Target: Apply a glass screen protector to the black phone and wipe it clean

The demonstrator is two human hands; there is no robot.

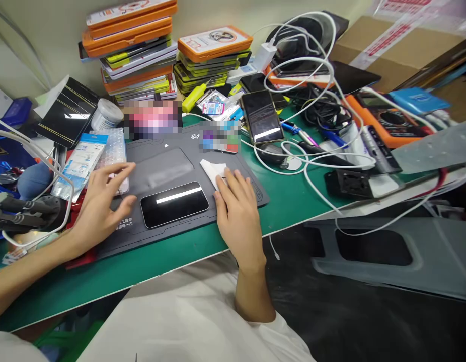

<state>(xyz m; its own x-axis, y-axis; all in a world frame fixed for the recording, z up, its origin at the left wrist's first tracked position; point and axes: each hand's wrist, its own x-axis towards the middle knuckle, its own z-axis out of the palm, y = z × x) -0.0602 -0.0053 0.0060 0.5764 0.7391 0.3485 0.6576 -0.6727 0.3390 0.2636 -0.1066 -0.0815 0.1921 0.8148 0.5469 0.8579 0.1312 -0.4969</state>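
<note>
A phone with a black glossy screen (175, 204) lies face up on a dark grey work mat (180, 143). Left of it, my left hand (102, 203) hovers with thumb and fingers apart and nothing between them. My right hand (238, 216) rests on the mat to the right of the phone, its fingers stretched out over a white tissue (213, 172). The fingers cover part of the tissue. Behind the phone lies a clear, flat plastic film or sleeve (163, 167). A pale-edged object under the left fingertips is mostly hidden.
Orange cases (214, 42) are stacked at the back. A second phone (262, 116) and white cables (333, 166) lie to the right, near an orange multimeter (387, 118). Packets (80, 161) and a blue air blower (34, 180) are at the left. The green table (195, 246) ends before my lap.
</note>
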